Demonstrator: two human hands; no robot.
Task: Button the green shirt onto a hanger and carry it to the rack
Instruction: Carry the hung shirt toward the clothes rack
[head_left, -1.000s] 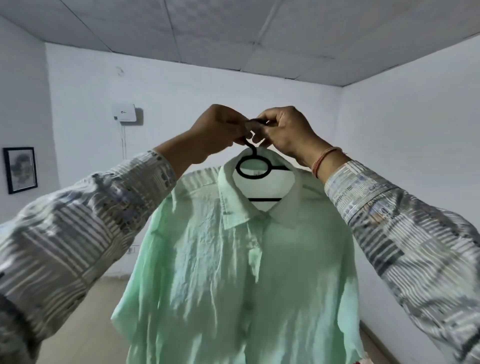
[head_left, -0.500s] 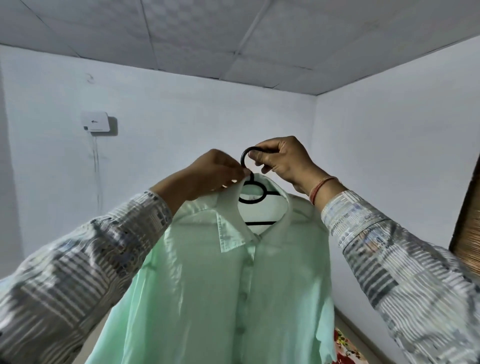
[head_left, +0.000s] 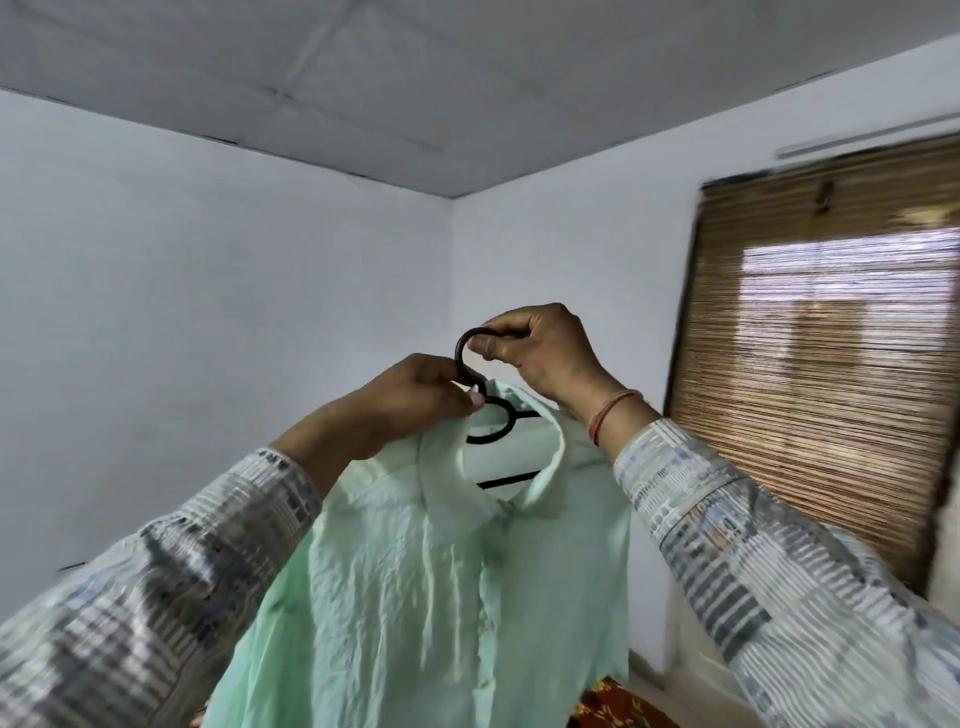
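Green shirt (head_left: 441, 587) | hem cut off | hanger (head_left: 480, 395) mostly hidden | rack unseen

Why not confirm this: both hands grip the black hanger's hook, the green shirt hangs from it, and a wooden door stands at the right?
Not a door: the head view shows a bamboo blind at the right. The rest holds: left hand and right hand grip the black hanger's hook, and the green shirt hangs from it.

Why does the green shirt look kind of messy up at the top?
The green shirt is wrinkled, and its collar stands up unevenly around the black hanger. Otherwise it hangs fine.
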